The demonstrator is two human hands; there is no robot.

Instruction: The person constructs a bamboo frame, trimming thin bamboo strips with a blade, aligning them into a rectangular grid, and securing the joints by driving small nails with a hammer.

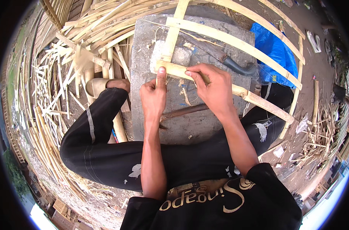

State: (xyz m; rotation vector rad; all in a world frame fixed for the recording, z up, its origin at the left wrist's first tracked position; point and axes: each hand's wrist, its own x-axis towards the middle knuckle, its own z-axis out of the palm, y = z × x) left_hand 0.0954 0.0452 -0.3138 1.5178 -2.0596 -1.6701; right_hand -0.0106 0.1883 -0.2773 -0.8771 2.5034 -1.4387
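My left hand (154, 96) is closed at the corner of a bamboo frame, its thumb pressed on the end of the nearest slat (268, 106). A little to its right, my right hand (214, 86) pinches the same slat between thumb and fingers. The ladder-like frame (235, 39) has several pale crosspieces and stretches away to the upper right. Under its corner, a whitish stone block (181, 57) lies on a worn grey board (143, 42). A blade with a dark curved handle (239, 68) rests beyond my right hand. A wooden-handled tool (186, 110) lies between my forearms.
Piled bamboo strips (105, 23) lie beyond the board at the upper left, with offcuts (53, 88) scattered below. A blue plastic sheet (276, 48) sits under the frame's right part. More split pieces (324, 138) lie at the right. My bent legs (105, 157) flank the board.
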